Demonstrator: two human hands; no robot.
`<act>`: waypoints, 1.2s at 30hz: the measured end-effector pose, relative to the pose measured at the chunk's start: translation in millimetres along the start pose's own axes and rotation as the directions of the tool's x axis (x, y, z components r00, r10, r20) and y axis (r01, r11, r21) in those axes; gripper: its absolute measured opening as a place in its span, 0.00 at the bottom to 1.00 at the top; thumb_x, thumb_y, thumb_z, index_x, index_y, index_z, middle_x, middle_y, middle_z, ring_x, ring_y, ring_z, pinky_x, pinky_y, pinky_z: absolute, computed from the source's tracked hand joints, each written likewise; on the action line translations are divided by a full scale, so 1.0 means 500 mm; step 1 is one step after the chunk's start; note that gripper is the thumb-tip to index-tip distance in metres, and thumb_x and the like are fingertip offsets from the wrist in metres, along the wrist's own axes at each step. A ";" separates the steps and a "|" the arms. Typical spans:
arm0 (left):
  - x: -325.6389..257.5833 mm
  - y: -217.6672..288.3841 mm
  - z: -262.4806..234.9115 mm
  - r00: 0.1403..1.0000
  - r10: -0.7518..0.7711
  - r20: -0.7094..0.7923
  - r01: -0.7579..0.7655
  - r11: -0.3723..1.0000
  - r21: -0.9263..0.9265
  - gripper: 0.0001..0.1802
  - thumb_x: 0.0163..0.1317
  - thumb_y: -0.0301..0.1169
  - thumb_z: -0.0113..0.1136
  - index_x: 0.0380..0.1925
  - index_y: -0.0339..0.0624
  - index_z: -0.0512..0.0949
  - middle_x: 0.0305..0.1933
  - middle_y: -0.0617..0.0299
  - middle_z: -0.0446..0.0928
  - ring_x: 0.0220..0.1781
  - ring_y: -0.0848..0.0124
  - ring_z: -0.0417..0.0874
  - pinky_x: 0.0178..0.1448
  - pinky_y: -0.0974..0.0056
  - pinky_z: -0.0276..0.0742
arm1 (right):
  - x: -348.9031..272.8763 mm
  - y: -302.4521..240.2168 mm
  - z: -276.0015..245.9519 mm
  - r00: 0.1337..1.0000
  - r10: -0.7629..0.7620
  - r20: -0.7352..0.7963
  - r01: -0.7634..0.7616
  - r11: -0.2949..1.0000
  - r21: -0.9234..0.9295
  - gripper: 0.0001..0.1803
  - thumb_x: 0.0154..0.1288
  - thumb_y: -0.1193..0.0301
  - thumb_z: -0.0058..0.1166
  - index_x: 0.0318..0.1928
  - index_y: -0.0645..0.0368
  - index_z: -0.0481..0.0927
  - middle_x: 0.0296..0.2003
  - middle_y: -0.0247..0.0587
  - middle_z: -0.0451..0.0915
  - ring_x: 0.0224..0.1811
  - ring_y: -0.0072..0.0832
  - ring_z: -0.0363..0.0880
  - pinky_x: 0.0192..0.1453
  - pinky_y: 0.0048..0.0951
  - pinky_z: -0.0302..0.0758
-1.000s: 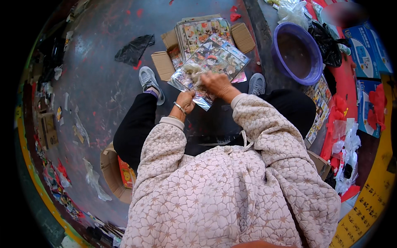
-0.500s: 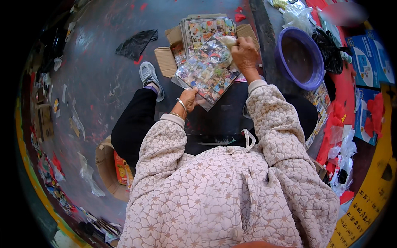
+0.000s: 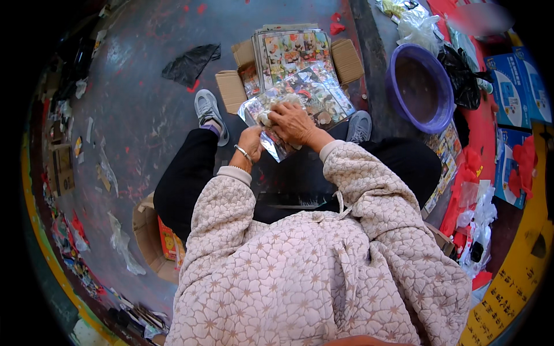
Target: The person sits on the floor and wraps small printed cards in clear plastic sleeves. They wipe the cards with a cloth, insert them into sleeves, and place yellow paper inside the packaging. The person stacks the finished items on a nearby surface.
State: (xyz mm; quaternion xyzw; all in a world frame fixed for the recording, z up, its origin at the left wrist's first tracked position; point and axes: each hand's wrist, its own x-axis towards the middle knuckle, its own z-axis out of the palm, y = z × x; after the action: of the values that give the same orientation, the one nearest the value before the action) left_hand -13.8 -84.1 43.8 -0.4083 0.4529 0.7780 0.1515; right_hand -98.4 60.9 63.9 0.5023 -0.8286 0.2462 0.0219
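Note:
A glossy, colourfully printed sheet (image 3: 324, 97) in what looks like a clear plastic sleeve lies tilted across the front of a stack of similar printed sheets (image 3: 291, 51). My left hand (image 3: 250, 144) is closed on the sheet's near left corner. On top of the sheet, my right hand (image 3: 293, 123) presses a wadded, off-white cloth (image 3: 265, 119) close to my left hand. Part of the print is hidden under the cloth and fingers. The stack rests in an opened cardboard box (image 3: 231, 92), its flaps folded outward.
A purple basin (image 3: 392, 86) of murky liquid stands to the right, beside a black plastic bag (image 3: 463, 78). Blue boxes (image 3: 508, 95) sit farther right. A black plastic piece (image 3: 191, 64) lies on the floor at left. Near my left knee is another cardboard box (image 3: 144, 230).
My right hand has moved with the cloth from the sheet's far right corner toward me and left. The sheet has turned and flattened against the stack; my left hand still grips its near corner.

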 end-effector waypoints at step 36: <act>0.021 -0.067 -0.028 0.933 0.266 -0.243 -0.282 0.959 -0.033 0.07 0.58 0.21 0.47 0.31 0.31 0.75 0.25 0.64 0.73 0.24 0.76 0.72 0.29 0.70 0.68 | -0.050 0.252 -0.069 0.821 0.496 -0.281 -0.570 0.732 -0.372 0.05 0.49 0.74 0.49 0.30 0.53 0.74 0.33 0.39 0.70 0.39 0.37 0.72 0.32 0.35 0.74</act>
State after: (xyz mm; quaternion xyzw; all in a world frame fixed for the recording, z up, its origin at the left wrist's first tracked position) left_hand 6.6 -78.9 12.7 -0.4355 0.4939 0.7521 -0.0274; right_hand -199.6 143.4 38.4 0.2023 -0.9665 0.0884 0.1306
